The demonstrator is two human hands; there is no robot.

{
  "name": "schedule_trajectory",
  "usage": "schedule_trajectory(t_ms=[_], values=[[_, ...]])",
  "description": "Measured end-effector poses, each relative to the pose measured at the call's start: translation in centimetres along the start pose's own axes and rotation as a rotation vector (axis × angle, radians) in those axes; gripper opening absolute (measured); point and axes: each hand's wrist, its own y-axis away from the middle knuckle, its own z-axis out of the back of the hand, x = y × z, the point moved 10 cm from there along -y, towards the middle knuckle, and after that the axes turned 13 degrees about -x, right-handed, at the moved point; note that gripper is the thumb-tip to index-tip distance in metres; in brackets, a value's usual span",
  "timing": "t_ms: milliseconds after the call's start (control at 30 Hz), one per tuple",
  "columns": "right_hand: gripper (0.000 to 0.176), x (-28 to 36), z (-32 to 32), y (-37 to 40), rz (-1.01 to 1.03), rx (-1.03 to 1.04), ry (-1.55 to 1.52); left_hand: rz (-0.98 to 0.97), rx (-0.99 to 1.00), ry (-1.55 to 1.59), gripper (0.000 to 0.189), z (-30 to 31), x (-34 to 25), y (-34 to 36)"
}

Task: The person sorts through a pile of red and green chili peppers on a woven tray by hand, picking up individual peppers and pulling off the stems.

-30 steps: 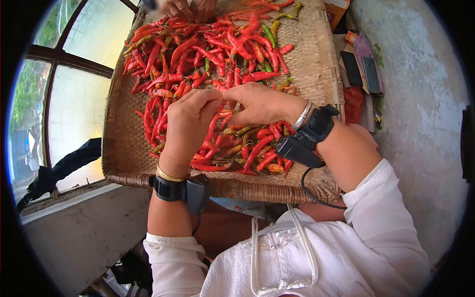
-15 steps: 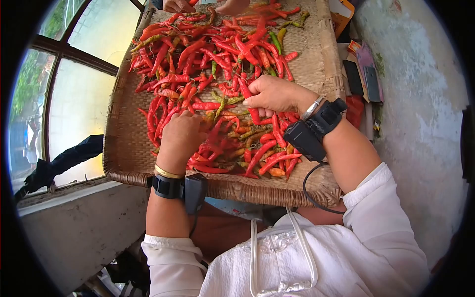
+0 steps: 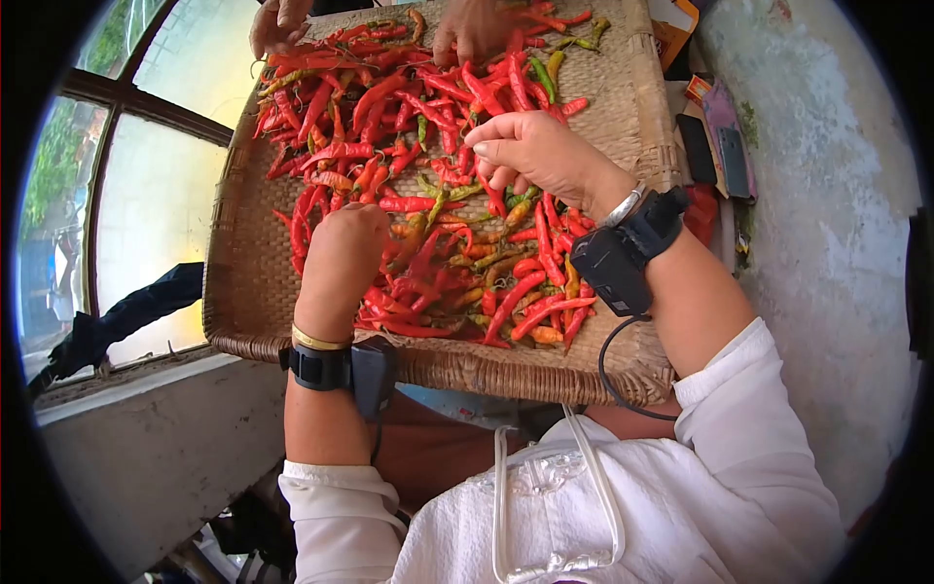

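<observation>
Red chilies (image 3: 506, 307) fill the wicker tray (image 3: 618, 107). We curl the fingers of our left hand (image 3: 345, 243) (eight o'clock) and right hand (image 3: 535, 156) (two); grasp, we cannot tell.

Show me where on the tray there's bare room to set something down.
Widest: the strip of woven tray between the peppers and the right rim. A narrower patch lies between the peppers and the left rim. Crowded: the middle, where peppers overlap near the left hand and right hand, and the top, around another person's hands.
</observation>
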Motion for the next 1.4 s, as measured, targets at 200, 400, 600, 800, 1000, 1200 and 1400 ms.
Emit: schedule_trajectory(t_ms=[200, 400, 600, 800, 1000, 1200, 1400], values=[[0.037, 2.2, -4.0, 2.8, 0.646, 0.027, 0.715, -0.054, -0.211, 0.320, 0.008, 4.4, -3.9, -0.4], [0.040, 3.5, -4.6, 4.0, 0.886, -0.045, 0.634, -0.124, -0.331, 0.524, 0.010, 6.4, -7.0, -0.4], [0.021, 1.8, -4.8, 3.1, 0.624, 0.146, 0.625, -0.094, -0.292, 0.719, 0.017, 5.4, -7.2, -1.0], [0.025, 0.1, -4.3, 3.0, 0.153, 0.300, 0.264, 0.213, -0.119, 0.983, 0.020, 2.2, -4.2, -1.1], [0.026, 0.2, -1.5, 2.1, 0.030, 0.274, 0.391, 0.223, 0.152, 0.859, 0.028, -1.1, -4.0, 0.0], [0.024, 1.7, 2.6, -1.0, 0.135, 0.104, 0.258, 0.254, 0.167, 0.536, 0.028, -0.9, -2.7, -0.1], [0.050, 1.5, 4.7, -1.4, 0.181, -0.320, 0.410, -0.042, 0.263, 0.013, 0.029, -4.5, -3.8, 0.7]])
